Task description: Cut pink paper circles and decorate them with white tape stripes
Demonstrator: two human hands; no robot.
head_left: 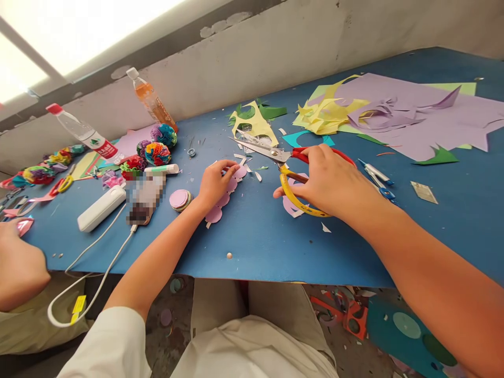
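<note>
So the right hand (323,181) is wrapped over the handles of a pair of scissors (275,157) with one red and one yellow loop, blades lying flat on the blue worktop (260,241) and pointing left toward a yellow scrap (255,123). The left hand (214,184) has its fingers curled down on a pink scalloped strip (224,199), pinning it to the worktop just left of the scissors. Another pink piece (290,206) pokes out under the right hand. Just left of the left hand sits a little stack of pink discs (180,199), then a white charger (101,208) with its cable running off the edge, and a glue stick (162,169). Behind those are some rainbow paper pompoms (157,153) and two bottles (84,134) lying against the wall. Off to the right there's a big lilac sheet (433,118) with cutouts, plus yellow offcuts (325,113) and a small blue tool (378,178). Another person's hand (18,262) shows at the far left edge.
</note>
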